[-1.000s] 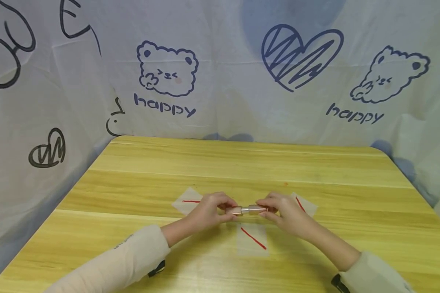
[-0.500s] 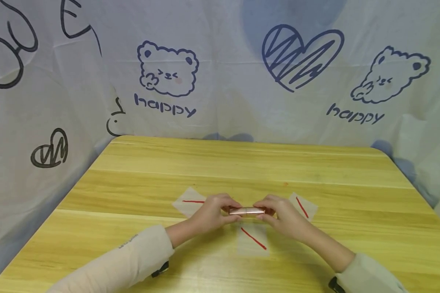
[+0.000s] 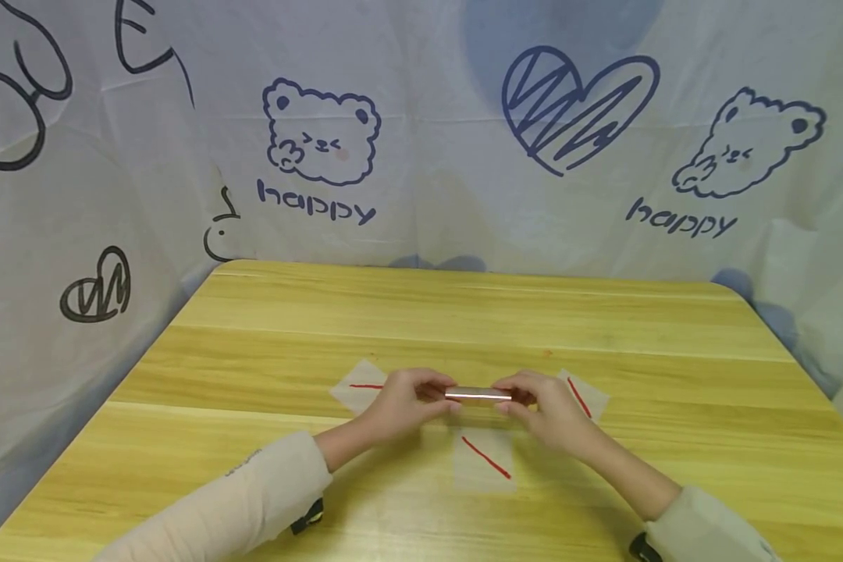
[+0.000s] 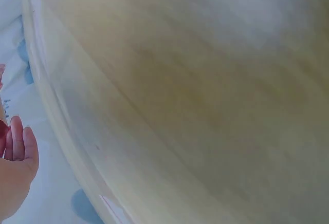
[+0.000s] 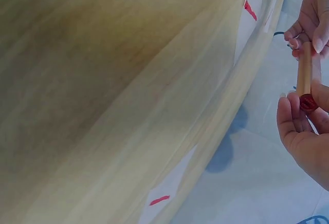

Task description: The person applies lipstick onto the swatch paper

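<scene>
A slim, shiny rose-gold lipstick (image 3: 478,393) lies level between both hands, above the table, its cap and base meeting with no silver band showing. My left hand (image 3: 402,404) pinches its left end between thumb and fingers. The other end is pinched by my right hand (image 3: 553,410). The right wrist view shows the tube (image 5: 304,72) lengthwise, with a dark red round end at the right hand (image 5: 303,144). At the left edge of the left wrist view, the left hand (image 4: 16,180) is partly cut off.
Three paper squares with red lines lie on the wooden table (image 3: 464,320): a left one (image 3: 360,388), a right one (image 3: 585,396) and a near one (image 3: 485,460). Behind the table hangs a white cloth (image 3: 435,172) with drawings.
One second ago a silver band showed between the lipstick's two parts. The hands have pushed them together, and the closed tube has since shifted slightly upward in the head view.
</scene>
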`<state>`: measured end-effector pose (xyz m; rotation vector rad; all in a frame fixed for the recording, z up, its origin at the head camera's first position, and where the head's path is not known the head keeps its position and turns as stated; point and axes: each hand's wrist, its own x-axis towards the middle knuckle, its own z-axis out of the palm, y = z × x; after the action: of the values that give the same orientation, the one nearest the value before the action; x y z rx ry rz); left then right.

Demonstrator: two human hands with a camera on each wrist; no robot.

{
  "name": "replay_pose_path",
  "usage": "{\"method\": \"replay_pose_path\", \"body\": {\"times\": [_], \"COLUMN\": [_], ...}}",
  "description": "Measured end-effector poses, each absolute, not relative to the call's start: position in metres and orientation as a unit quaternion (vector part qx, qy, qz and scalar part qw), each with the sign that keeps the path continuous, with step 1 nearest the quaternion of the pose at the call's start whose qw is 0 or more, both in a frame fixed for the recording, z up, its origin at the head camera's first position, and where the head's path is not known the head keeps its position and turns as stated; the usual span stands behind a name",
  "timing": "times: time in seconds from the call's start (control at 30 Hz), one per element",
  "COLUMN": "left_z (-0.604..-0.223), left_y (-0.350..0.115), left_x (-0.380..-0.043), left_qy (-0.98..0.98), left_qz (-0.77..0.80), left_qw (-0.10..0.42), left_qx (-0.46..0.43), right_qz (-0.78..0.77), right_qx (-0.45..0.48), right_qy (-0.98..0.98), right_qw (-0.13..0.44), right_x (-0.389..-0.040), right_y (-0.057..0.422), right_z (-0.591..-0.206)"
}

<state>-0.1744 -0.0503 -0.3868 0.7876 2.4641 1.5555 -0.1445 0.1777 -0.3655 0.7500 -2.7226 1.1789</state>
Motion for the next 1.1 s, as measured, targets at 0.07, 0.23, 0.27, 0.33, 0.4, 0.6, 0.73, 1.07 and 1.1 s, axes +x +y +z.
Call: {"method": "replay_pose_path", "body": {"times": [0.07, 0.23, 0.27, 0.33, 0.4, 0.6, 0.73, 1.07, 1.1], "left_z": [-0.385, -0.382, -0.381, -0.380, -0.378, -0.373, -0.368, -0.362, -0.361], "left_y": [-0.050, -0.049, -0.048, -0.046, -0.045, -0.042, -0.043, -0.038, -0.037], "left_x": [-0.175, -0.180, -0.181, -0.185, -0.188, -0.194, -0.199, -0.213, -0.214], "left_qy": [0.808, 0.786, 0.784, 0.780, 0.780, 0.786, 0.791, 0.800, 0.801], "left_qz": [0.540, 0.588, 0.592, 0.596, 0.598, 0.591, 0.583, 0.563, 0.563], "left_qw": [0.088, 0.119, 0.117, 0.111, 0.104, 0.079, 0.061, 0.020, 0.020], "left_qx": [0.220, 0.151, 0.148, 0.152, 0.155, 0.163, 0.177, 0.204, 0.203], "right_qz": [0.397, 0.427, 0.434, 0.449, 0.459, 0.484, 0.493, 0.486, 0.484], "right_qx": [0.236, 0.202, 0.194, 0.179, 0.165, 0.155, 0.148, 0.148, 0.145], "right_qy": [-0.886, -0.881, -0.880, -0.876, -0.872, -0.861, -0.856, -0.860, -0.862], "right_qw": [0.039, 0.015, 0.006, -0.011, -0.023, -0.038, -0.046, -0.043, -0.043], "right_x": [-0.146, -0.149, -0.149, -0.151, -0.153, -0.158, -0.163, -0.179, -0.181], "right_y": [0.178, 0.180, 0.181, 0.181, 0.180, 0.177, 0.173, 0.159, 0.158], "right_z": [-0.366, -0.367, -0.367, -0.368, -0.368, -0.371, -0.374, -0.381, -0.382]}}
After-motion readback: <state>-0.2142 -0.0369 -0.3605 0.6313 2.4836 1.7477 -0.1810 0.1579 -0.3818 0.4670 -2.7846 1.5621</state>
